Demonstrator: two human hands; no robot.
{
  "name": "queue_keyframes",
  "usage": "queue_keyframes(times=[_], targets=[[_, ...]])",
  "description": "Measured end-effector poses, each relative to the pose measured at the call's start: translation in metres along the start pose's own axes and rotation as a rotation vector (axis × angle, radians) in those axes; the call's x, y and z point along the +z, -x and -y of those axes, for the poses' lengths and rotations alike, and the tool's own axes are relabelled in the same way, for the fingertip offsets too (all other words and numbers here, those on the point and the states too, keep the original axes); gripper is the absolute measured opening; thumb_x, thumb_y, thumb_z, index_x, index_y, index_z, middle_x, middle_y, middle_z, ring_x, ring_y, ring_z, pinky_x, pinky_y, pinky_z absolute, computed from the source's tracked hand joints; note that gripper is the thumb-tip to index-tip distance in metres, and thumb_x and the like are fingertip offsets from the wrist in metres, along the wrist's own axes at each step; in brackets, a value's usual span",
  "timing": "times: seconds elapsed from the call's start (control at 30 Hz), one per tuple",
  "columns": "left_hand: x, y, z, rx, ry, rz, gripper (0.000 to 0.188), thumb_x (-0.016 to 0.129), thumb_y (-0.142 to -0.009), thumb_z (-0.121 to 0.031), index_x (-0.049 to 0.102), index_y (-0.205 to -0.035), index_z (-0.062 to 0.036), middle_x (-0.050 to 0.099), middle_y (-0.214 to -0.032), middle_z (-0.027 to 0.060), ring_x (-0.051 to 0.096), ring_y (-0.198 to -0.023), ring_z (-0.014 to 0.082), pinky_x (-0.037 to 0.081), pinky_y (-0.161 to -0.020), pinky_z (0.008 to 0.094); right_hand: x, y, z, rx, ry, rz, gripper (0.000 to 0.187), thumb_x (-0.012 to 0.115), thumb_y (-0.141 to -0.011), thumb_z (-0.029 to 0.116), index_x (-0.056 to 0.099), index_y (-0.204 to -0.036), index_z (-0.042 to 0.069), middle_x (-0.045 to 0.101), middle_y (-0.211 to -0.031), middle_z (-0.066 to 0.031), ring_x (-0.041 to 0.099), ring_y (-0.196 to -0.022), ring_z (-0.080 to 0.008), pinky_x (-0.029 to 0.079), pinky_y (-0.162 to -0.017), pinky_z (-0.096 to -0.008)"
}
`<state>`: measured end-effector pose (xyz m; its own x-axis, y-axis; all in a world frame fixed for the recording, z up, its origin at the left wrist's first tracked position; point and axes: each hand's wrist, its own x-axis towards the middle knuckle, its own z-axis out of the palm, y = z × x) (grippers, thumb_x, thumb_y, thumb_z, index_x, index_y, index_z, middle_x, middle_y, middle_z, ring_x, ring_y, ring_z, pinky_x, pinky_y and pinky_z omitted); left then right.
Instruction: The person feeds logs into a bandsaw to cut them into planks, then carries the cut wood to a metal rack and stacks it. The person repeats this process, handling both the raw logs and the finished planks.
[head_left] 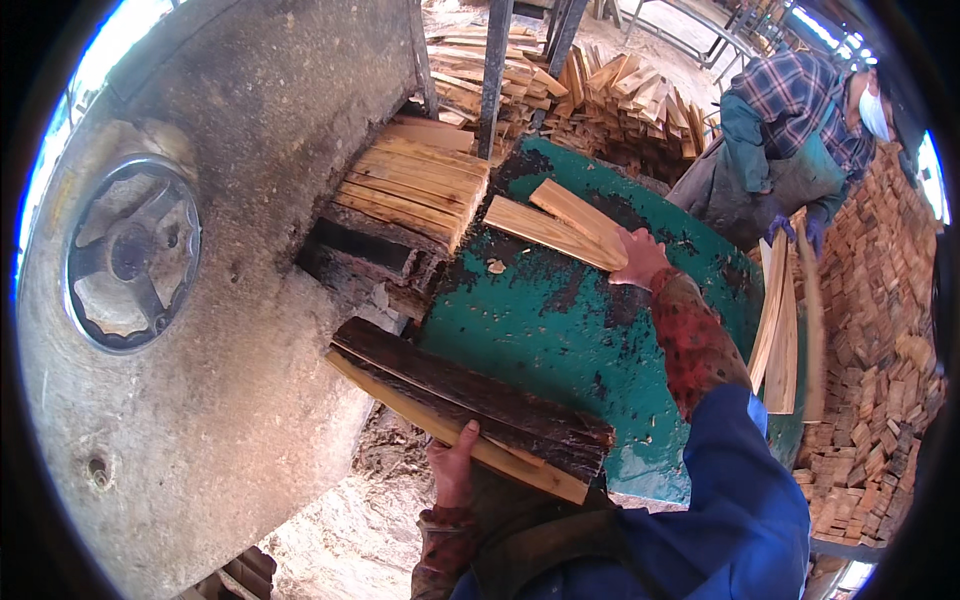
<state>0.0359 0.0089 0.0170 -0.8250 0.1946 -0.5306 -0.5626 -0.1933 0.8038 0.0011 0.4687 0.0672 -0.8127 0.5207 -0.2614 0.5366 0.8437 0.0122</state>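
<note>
A long, dark-brown, bark-faced wooden slab with a pale sawn edge is held at its near side by the left hand, whose thumb is laid over the pale wood and whose fingers are hidden. The slab is slanted across the near edge of a worn green-painted metal table. On the table, two flat, pale-yellow wooden boards are touched at their right ends by the right hand, its fingers partly spread; whether they are gripped cannot be told. Beyond the slab, a row of stacked tan planks is set beside a stained grey metal housing bearing a round metal handwheel. At the right, upright pale boards are held by a masked co-worker.
</note>
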Motion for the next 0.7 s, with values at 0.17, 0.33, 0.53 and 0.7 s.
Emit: queue_keyframes(times=[0.17, 0.33, 0.53, 0.7], targets=[[-0.002, -0.001, 0.001, 0.007, -0.029, 0.004, 0.045, 0.08, -0.08, -0.018, 0.06, -0.114, 0.0038, 0.065, -0.105, 0.0073, 0.06, -0.09, 0.0155, 0.05, -0.081, 0.0297, 0.015, 0.044, 0.017, -0.025, -0.096, -0.14, 0.09, 0.08, -0.059, 0.025, 0.037, -0.138, 0.01, 0.052, -0.112, -0.0227, 0.055, -0.106, -0.0429, 0.048, -0.088, -0.0489], [-0.001, -0.001, 0.0, 0.021, -0.079, -0.003, 0.044, 0.079, -0.08, -0.019, 0.061, -0.114, 0.0037, 0.065, -0.105, 0.0075, 0.061, -0.091, 0.0156, 0.05, -0.081, 0.0304, 0.032, 0.099, 0.01, -0.087, -0.163, -0.169, 0.083, 0.077, -0.061, 0.018, 0.039, -0.134, 0.009, 0.052, -0.108, -0.0233, 0.056, -0.101, -0.0437, 0.05, -0.084, -0.0492], [-0.002, 0.002, -0.006, -0.027, -0.086, -0.02, 0.038, 0.079, -0.081, -0.018, 0.065, -0.109, 0.0048, 0.068, -0.101, 0.0072, 0.062, -0.088, 0.0135, 0.05, -0.08, 0.0291, 0.038, 0.191, 0.017, -0.207, -0.304, -0.024, 0.077, 0.076, -0.063, 0.019, 0.045, -0.133, 0.008, 0.053, -0.112, -0.0201, 0.059, -0.099, -0.0426, 0.051, -0.083, -0.0475], [-0.001, 0.0, -0.003, 0.007, -0.037, -0.021, 0.036, 0.079, -0.081, -0.016, 0.066, -0.108, 0.0045, 0.069, -0.101, 0.0062, 0.062, -0.089, 0.0125, 0.05, -0.08, 0.0282, 0.033, 0.213, 0.049, -0.372, -0.387, 0.088, 0.073, 0.073, -0.065, 0.019, 0.049, -0.132, 0.008, 0.053, -0.117, -0.0192, 0.06, -0.097, -0.0418, 0.052, -0.082, -0.0443]])
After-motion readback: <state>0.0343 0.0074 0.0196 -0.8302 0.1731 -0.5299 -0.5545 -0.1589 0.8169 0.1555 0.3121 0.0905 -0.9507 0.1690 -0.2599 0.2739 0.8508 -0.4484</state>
